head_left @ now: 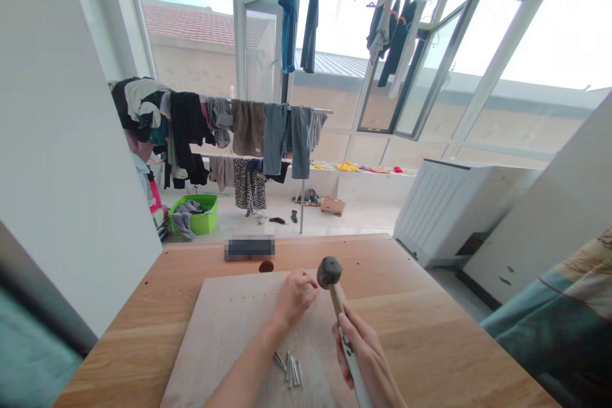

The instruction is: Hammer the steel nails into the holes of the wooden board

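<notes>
My right hand (359, 341) is wrapped around the pale handle of a hammer (329, 273), whose dark, rounded head is raised near my left fingers. My left hand (297, 296) is over the far part of a pale wooden board (224, 325), its fingers curled and pinched together. Whatever is between those fingertips is too small to make out. Several long metal nails (292, 370) lie loose on the board, beside my left forearm. Rows of small dark marks dot the board's surface to the left of my hand.
The board lies on a wooden table (396, 306). At the table's far edge are a blurred dark box (249, 248) and a round brown object (266, 266). Beyond stand a laundry-covered rack (302, 204), a green basket (205, 222) and a white ribbed unit (430, 210). A curtain hangs at right.
</notes>
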